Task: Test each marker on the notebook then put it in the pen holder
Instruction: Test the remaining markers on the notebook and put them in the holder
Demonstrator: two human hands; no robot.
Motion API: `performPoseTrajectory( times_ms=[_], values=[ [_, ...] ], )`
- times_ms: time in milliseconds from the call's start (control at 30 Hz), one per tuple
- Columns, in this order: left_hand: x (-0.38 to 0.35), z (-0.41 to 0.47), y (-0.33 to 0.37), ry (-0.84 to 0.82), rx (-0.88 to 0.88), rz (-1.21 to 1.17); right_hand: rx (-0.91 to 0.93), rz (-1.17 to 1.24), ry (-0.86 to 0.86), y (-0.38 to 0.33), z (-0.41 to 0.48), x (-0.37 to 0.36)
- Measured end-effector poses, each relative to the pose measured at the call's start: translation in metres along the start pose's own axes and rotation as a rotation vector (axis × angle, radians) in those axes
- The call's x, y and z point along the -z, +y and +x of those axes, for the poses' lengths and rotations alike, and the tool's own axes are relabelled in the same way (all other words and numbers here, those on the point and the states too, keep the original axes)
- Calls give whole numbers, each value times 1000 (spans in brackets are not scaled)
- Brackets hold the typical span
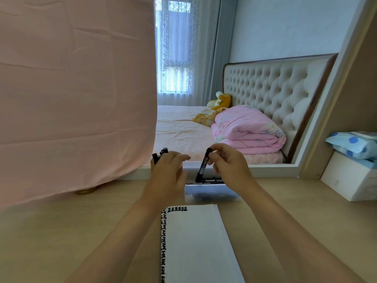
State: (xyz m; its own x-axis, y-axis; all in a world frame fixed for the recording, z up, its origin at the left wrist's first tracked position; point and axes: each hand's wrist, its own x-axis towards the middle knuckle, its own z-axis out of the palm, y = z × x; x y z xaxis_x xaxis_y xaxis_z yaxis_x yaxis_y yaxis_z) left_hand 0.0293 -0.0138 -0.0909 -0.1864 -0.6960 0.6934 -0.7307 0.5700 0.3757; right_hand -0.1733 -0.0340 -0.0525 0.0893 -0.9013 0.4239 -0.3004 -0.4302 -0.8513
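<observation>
A white notebook (195, 244) lies on the desk in front of me, with black test marks along its top and left edges. My right hand (228, 164) pinches the top of a black marker (204, 166), which stands tilted with its lower end among other black markers (212, 179) in a clear box (212, 193) beyond the notebook. My left hand (167, 172) hovers with relaxed fingers in front of the pen holder (156, 160), which it mostly hides; several black marker ends (160, 154) stick up from it.
A pink cloth (75, 94) hangs over something on the left of the desk, a gold base (86, 190) showing under it. A white box (350, 180) with a blue dotted pack (353, 144) stands at the right. A large mirror behind the desk reflects a bed.
</observation>
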Motion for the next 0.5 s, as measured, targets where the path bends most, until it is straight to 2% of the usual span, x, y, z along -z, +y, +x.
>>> performPoseTrajectory(
  times_ms=[133,300,400,500],
  values=[
    [1,-20,15,-67,40,-37,-137,386,71,-9,-35,-8],
    [3,-45,17,-128,31,-4,-231,528,22,7,-71,-19],
    [6,-60,10,-166,46,52,-247,324,-17,22,-81,-22],
    [8,-71,5,-202,64,103,-160,7,-44,33,-91,-27]
  ],
)
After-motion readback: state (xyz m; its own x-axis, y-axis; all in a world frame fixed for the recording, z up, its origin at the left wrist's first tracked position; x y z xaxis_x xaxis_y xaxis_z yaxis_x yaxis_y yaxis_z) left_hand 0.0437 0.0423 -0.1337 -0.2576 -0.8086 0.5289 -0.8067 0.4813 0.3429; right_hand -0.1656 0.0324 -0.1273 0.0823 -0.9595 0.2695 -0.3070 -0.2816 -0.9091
